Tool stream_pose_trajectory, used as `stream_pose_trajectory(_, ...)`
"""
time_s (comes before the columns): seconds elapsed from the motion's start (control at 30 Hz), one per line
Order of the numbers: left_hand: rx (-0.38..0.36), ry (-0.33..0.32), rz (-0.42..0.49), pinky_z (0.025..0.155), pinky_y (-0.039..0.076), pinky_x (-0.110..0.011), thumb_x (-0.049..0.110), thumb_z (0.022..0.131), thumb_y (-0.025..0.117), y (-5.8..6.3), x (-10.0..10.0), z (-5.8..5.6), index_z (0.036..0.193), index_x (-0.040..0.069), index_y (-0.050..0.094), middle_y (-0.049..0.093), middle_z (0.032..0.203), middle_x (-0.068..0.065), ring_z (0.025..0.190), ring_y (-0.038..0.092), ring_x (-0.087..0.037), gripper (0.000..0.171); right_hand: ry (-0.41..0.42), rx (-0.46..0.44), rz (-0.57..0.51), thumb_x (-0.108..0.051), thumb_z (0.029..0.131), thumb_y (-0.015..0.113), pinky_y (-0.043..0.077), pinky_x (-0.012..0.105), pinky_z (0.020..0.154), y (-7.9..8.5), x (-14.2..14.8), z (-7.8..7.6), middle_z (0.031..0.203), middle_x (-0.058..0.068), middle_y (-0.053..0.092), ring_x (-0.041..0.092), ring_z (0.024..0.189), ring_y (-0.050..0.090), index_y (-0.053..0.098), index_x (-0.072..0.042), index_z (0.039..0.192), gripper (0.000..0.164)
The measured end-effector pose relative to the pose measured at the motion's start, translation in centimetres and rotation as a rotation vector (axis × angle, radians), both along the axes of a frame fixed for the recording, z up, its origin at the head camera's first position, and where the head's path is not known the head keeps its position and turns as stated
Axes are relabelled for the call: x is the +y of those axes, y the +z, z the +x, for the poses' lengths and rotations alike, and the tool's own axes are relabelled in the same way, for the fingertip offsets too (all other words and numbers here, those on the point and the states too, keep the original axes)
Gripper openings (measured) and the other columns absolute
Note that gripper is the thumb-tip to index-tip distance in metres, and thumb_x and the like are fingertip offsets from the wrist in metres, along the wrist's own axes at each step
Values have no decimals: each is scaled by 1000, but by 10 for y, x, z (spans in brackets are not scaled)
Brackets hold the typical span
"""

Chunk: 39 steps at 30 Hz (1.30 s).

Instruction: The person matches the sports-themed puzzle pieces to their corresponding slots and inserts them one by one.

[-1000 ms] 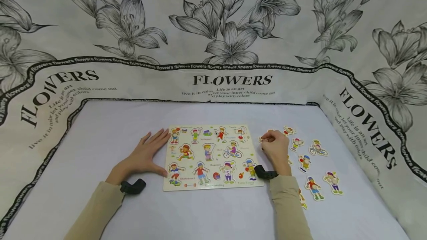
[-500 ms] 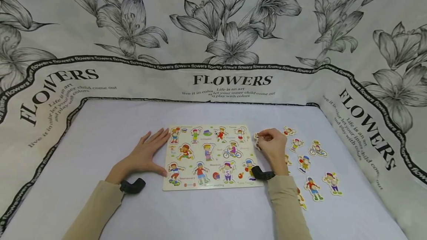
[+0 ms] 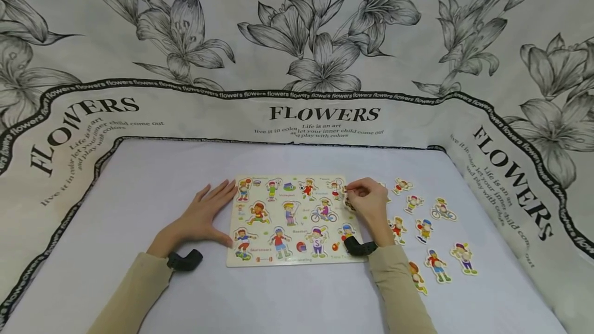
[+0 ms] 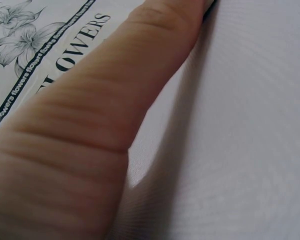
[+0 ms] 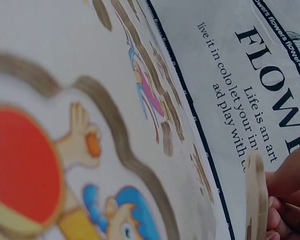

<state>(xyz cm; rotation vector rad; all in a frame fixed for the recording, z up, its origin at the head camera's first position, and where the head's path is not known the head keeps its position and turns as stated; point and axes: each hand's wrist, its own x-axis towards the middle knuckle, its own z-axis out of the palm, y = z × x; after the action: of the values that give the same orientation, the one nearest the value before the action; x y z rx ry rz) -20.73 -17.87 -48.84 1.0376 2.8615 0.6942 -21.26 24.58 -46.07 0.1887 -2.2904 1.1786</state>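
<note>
A wooden puzzle board (image 3: pixel 275 213) printed with sports figures lies on the table between the hands. The left hand (image 3: pixel 202 218) has its fingers spread against the board's left edge, thumb near the lower left corner. A large finger (image 4: pixel 90 115) fills much of the left wrist view. At the board's right edge, the right hand (image 3: pixel 371 207) pinches a puzzle piece (image 3: pixel 349 203) between thumb and fingertips. The right wrist view has this wooden piece (image 5: pixel 256 195) edge-on, its printed face hidden. Printed figures and their grooved outlines on the board show large there.
Several loose figure pieces lie right of the board, among them a cyclist (image 3: pixel 443 209), a purple-trousered figure (image 3: pixel 464 259) and a red-shirted one (image 3: pixel 436 266). The right forearm (image 3: pixel 401 287) partly covers a runner piece (image 3: pixel 417 277). Flower-printed cloth (image 3: pixel 325 117) stands behind the table.
The right hand has moved left with the pinched piece, from among the loose pieces to over the board's right edge, uncovering some loose pieces. The left hand stays in place.
</note>
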Motion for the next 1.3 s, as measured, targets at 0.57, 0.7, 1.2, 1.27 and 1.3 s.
stream_pose_trajectory(0.57,-1,1,6,119,-2,-56,77,57,78,-1,0,0,157,5,23,15,165,-13,151,9,-33,135,157,6,-41,19,76,67,45,18,53,28,-44,12,76,25,67,27,58,58,72,10,79,11)
stream_pose_trajectory(0.7,-2,2,5,119,-2,-56,77,57,78,0,0,0,157,5,23,15,165,-13,151,9,-34,136,165,-34,-70,15,77,70,46,18,54,18,-51,11,76,20,68,21,59,59,73,7,80,9)
stream_pose_trajectory(1.2,-15,5,-10,120,-2,-56,77,57,78,0,1,0,157,4,22,14,165,-13,151,8,-34,136,370,39,-101,11,77,72,51,21,55,-7,-78,10,80,16,69,17,62,62,73,1,84,12)
stream_pose_trajectory(1.27,-14,7,-14,120,-2,-56,77,57,78,0,1,0,157,4,22,14,165,-14,151,8,-34,136,386,27,-93,12,77,72,52,23,55,-6,-85,13,81,17,69,21,62,62,73,1,84,13)
stream_pose_trajectory(1.3,-15,7,-12,120,-2,-56,77,57,78,0,1,0,157,4,22,14,165,-14,151,8,-34,136,394,25,-88,13,76,72,52,25,54,-6,-89,15,80,17,69,23,62,62,73,2,84,14)
